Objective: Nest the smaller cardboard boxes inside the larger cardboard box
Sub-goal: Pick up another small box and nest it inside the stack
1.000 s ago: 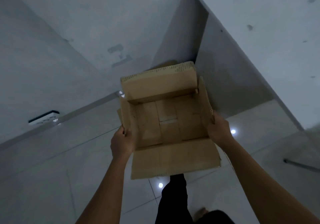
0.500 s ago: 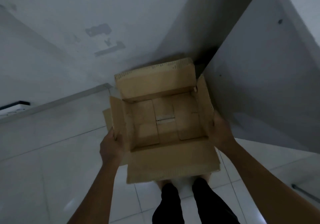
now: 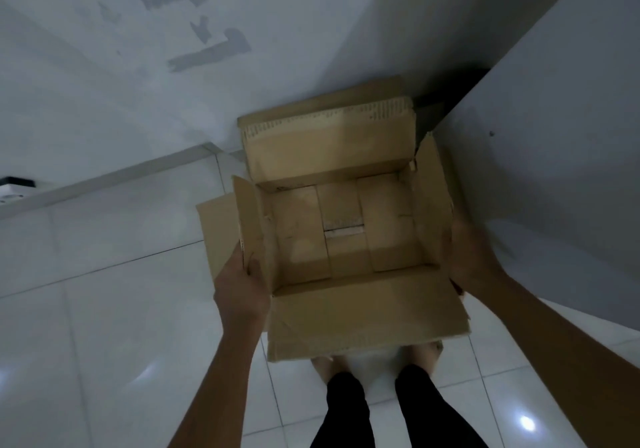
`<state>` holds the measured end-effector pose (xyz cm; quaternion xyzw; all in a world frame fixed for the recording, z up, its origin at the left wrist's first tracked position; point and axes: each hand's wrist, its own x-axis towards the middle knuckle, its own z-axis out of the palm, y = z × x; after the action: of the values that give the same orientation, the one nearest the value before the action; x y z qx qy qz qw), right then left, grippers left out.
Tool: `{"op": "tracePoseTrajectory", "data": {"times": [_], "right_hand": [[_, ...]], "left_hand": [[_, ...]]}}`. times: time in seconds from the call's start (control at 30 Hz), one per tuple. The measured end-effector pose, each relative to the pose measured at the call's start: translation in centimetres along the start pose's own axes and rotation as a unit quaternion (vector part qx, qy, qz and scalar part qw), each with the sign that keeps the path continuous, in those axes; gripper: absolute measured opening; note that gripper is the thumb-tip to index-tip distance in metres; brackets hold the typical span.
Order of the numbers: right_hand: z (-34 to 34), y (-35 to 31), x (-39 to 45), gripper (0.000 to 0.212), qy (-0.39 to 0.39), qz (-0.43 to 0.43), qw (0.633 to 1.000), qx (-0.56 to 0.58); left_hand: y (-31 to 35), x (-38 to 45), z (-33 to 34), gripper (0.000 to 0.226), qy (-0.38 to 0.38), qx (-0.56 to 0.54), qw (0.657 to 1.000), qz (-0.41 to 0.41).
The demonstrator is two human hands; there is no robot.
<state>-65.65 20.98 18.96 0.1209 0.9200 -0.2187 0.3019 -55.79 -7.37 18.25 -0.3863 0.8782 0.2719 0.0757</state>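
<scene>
An open brown cardboard box point(image 3: 346, 233) hangs in front of me above the tiled floor, its four flaps spread outward and its inside empty, with tape along the bottom seam. My left hand point(image 3: 240, 286) grips the box's left flap and wall. My right hand point(image 3: 471, 257) presses flat against the right wall from outside. No smaller box is in view.
A white wall point(image 3: 138, 84) with patched grey spots rises ahead; a second wall or panel point(image 3: 554, 170) closes in on the right, forming a dark corner behind the box. My legs in black trousers point(image 3: 349, 413) and bare feet stand on white floor tiles point(image 3: 104, 309).
The box and both hands have dropped lower and closer to the corner. The view has tilted down, so my legs and feet show more.
</scene>
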Motion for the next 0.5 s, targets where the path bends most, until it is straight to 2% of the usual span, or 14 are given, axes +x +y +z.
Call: {"op": "tracePoseTrajectory", "data": {"times": [0.13, 0.3, 0.43, 0.5], "right_hand": [[-0.4, 0.1, 0.7, 0.023, 0.019, -0.003, 0.999, -0.028], [0.0, -0.5, 1.1, 0.033, -0.015, 0.004, 0.998, -0.053], [0.1, 0.1, 1.2, 0.039, -0.03, 0.014, 0.999, -0.018], [0.0, 1.2, 1.0, 0.032, -0.02, 0.002, 1.0, 0.005]], "left_hand": [[-0.2, 0.1, -0.1, 0.034, -0.019, 0.0, 1.0, 0.016], [-0.1, 1.2, 0.0, 0.036, -0.052, 0.019, 0.998, 0.013], [0.2, 2.2, 1.6, 0.04, -0.14, -0.002, 0.99, -0.017], [0.1, 1.9, 2.6, 0.043, -0.123, -0.023, 0.992, -0.023]]}}
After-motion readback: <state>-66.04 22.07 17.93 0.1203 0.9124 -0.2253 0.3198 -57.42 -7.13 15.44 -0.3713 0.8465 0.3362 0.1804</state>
